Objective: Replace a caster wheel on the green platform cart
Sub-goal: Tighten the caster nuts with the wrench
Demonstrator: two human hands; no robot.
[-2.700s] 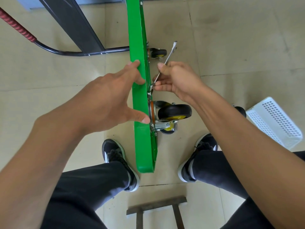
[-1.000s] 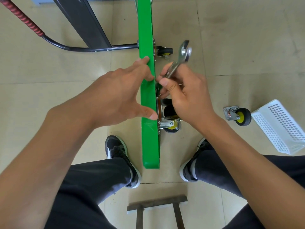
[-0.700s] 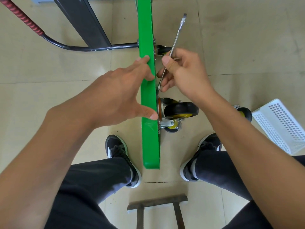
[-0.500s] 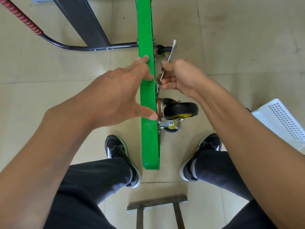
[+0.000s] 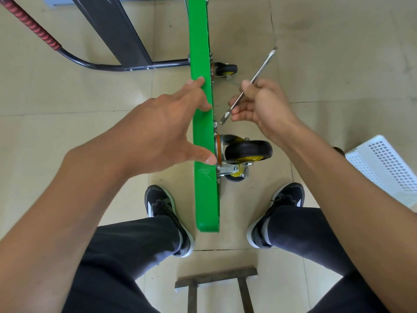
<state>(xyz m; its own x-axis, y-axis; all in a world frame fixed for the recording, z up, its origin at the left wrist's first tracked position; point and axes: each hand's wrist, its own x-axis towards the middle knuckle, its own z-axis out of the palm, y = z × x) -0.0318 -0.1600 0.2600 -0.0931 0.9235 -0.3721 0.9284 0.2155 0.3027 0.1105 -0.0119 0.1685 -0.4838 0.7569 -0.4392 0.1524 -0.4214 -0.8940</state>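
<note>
Since half a second ago, right hand is pulling the wrench off the cart's underside; its lower end is now hanging just beside the bolt, apart from it. Fingers are curling round the shaft. Left hand is spreading wide, thumb and fingertips pressing the edge of the green platform cart, standing on edge. Caster wheel is sitting mounted below the wrench.
</note>
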